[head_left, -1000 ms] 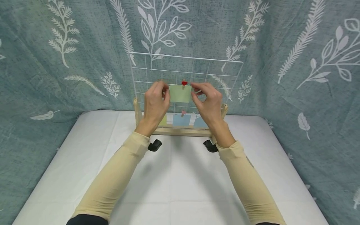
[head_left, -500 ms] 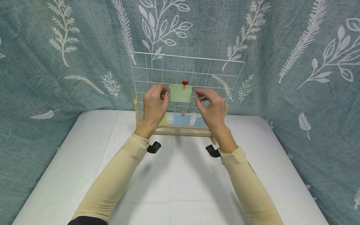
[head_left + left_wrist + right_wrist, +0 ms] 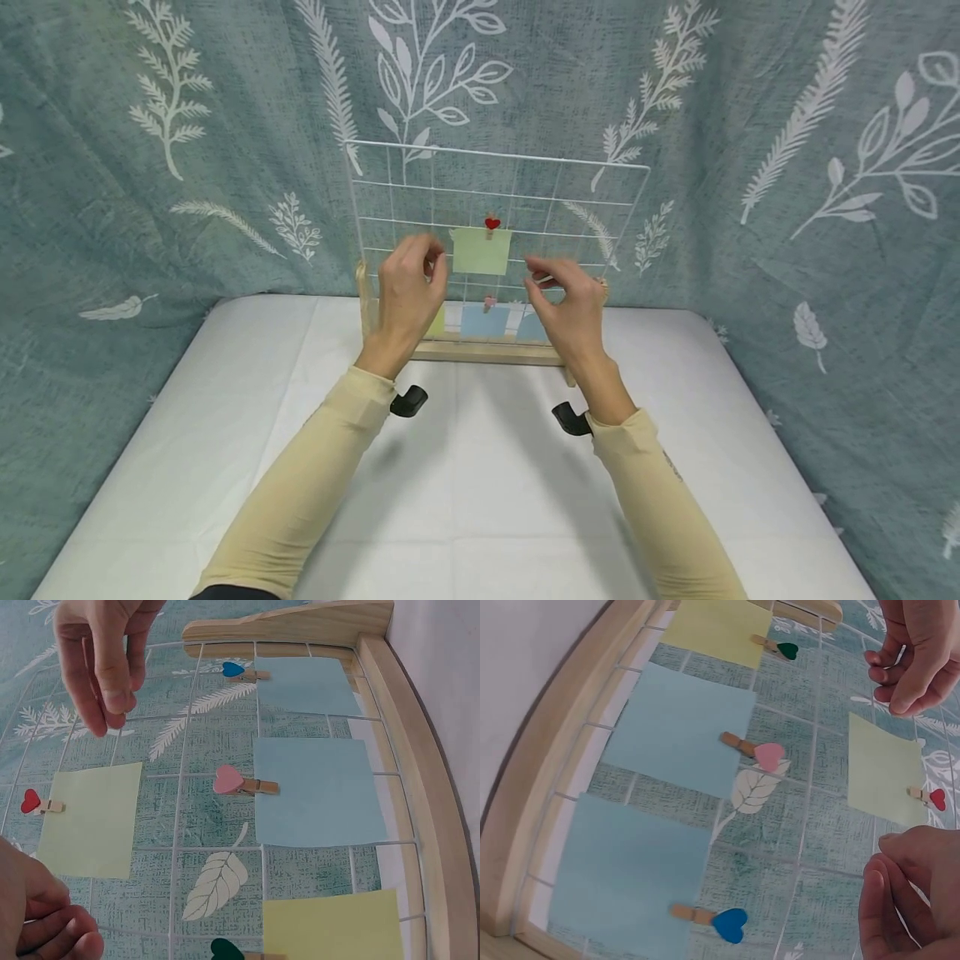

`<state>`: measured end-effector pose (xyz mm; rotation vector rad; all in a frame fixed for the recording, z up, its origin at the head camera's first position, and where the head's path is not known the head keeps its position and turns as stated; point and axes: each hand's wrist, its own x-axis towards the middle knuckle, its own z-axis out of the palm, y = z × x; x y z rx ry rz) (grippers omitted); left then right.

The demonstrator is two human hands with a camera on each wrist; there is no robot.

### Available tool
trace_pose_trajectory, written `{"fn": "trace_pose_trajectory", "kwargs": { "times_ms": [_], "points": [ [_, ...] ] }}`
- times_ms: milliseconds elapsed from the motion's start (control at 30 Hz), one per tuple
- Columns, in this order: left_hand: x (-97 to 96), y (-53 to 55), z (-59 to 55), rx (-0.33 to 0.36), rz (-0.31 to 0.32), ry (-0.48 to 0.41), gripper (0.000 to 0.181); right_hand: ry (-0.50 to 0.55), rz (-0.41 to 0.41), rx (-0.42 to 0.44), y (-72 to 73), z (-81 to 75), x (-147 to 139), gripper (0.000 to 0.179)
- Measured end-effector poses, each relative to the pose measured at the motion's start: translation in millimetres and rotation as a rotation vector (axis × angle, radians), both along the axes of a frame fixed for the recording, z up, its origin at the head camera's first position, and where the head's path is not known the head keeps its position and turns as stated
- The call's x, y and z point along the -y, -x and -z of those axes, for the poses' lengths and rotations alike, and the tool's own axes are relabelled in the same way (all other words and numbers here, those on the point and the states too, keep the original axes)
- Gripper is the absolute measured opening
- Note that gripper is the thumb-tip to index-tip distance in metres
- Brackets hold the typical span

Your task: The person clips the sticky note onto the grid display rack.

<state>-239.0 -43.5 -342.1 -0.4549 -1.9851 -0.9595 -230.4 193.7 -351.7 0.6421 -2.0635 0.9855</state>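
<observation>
A pale green sticky note point(image 3: 480, 252) hangs on a white wire grid point(image 3: 540, 200), clipped by a small wooden clothespin with a red heart point(image 3: 492, 223). Just left of the note is my left hand point(image 3: 408, 287), its fingers loosely bent and holding nothing. My right hand point(image 3: 570, 304) hovers lower on the other side, apart from the note, thumb and fingers loosely bent with nothing between them. Low on the grid, two blue notes point(image 3: 319, 791) are clipped with a pink-heart clothespin point(image 3: 240, 784) and a blue-heart clothespin point(image 3: 244, 673).
A yellow note point(image 3: 718, 631) with a green-heart clothespin point(image 3: 776, 647) hangs in the lower row. The grid stands in a wooden base point(image 3: 487, 353) on a white-covered table point(image 3: 450, 500). Behind it hangs a green leaf-patterned curtain point(image 3: 247, 150).
My right hand has drawn away from the green note, moving right and down. The left hand has eased slightly down and left. The note stays on the grid under its red-heart clothespin.
</observation>
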Motion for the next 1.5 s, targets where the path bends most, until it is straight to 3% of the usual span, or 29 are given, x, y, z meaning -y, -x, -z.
{"fn": "trace_pose_trajectory", "kwargs": {
  "times_ms": [300,667,1300,1500],
  "points": [
    [1.0,-5.7,8.4,-0.003,-0.004,-0.025,0.005,0.043,0.003,0.004,-6.1,11.8,-8,0.031],
    [3.9,-10.0,23.7,-0.009,-0.005,-0.079,0.003,0.026,0.038,0.000,-14.5,26.5,-17,0.029],
    [12.7,-20.7,41.6,-0.002,-0.015,-0.092,0.004,0.079,0.039,0.064,-27.7,68.5,-28,0.024],
    [16.9,-26.5,52.0,0.014,-0.009,-0.094,0.005,0.056,0.033,0.072,-29.4,70.1,-33,0.023]
  ]
}}
